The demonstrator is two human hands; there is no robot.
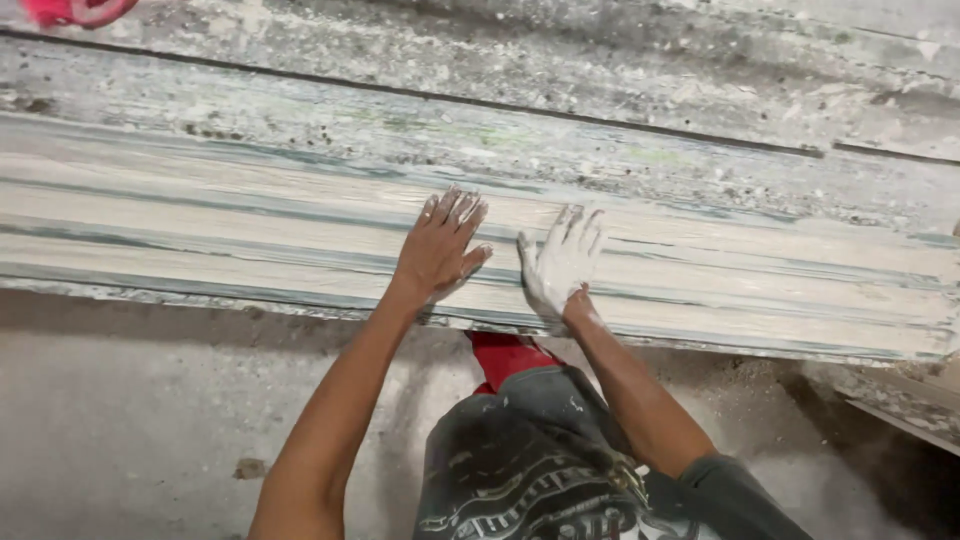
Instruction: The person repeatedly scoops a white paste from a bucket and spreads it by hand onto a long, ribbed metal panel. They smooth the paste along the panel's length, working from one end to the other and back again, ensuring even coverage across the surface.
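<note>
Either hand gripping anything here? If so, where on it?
Nothing gripped. Left hand and plaster-whitened right hand lie open, palms flat, side by side on the long grooved moulding, near its front edge.

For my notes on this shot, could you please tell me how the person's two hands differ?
The right hand is coated in white powder or plaster; the left hand is mostly bare skin. The left hand lies slightly higher on the pale ridged slab than the right hand. Both rest flat, palms down, fingers spread, side by side on the slab.
</note>
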